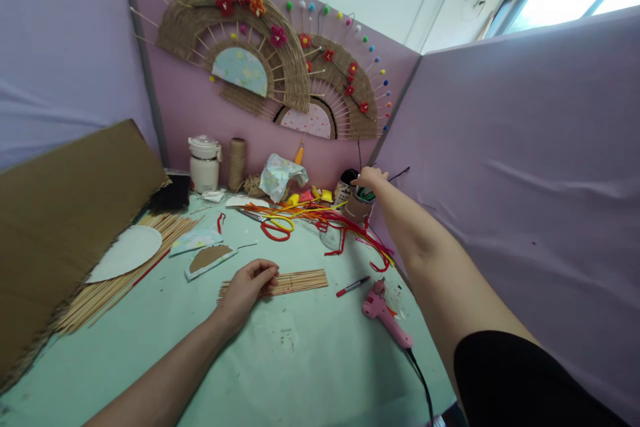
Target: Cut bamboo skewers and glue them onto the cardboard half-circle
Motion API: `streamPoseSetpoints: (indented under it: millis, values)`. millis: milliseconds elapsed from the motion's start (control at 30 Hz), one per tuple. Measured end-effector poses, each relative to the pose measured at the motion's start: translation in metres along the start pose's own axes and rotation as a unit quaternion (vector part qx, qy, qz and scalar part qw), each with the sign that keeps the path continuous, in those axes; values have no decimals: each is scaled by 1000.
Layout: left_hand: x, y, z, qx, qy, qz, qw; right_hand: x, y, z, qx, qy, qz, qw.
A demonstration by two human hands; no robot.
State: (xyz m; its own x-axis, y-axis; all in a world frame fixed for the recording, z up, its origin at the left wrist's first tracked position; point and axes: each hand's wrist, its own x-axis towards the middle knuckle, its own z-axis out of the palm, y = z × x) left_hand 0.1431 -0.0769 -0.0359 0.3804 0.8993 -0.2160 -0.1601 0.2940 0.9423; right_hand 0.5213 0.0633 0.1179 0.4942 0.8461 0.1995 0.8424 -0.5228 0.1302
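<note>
Along the tabletop's left edge lay a brown cardboard sheet and a loose heap of thin pale wooden skewers. Nearer the middle, the left hand rested, fingers curled in a narrow grip, on a flat glued row of skewers. A glossy pink glue gun lay toward the right edge. At the far right corner, the right hand reached over a round cardboard pot; its grip could not be told.

Probably a craft workshop: woven fans on the partition, glue gun, bamboo sticks.
</note>
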Motion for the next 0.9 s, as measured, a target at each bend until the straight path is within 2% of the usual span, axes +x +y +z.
streamPoseSetpoints:
  millis: [167,267,433,567,733,900]
  values:
    - [2,-3,-1,6,-8,-1,1000,-1,14,-16,-21,-5,-21,1000]
    - [3,-3,-1,9,-8,3,1000,-9,20,-24,-33,15,-30,999]
    - [2,-2,0,0,1,5,1000,-25,30,-30,-35,50,-3,998]
    - [1,-1,0,-1,1,8,1000,-30,45,-25,-31,5,14,999]
    - [1,0,1,8,3,16,1000,-27,55,-10,-2,-65,-9,998]
    - [3,-1,0,14,4,13,1000,-22,61,-8,38,-64,12,997]
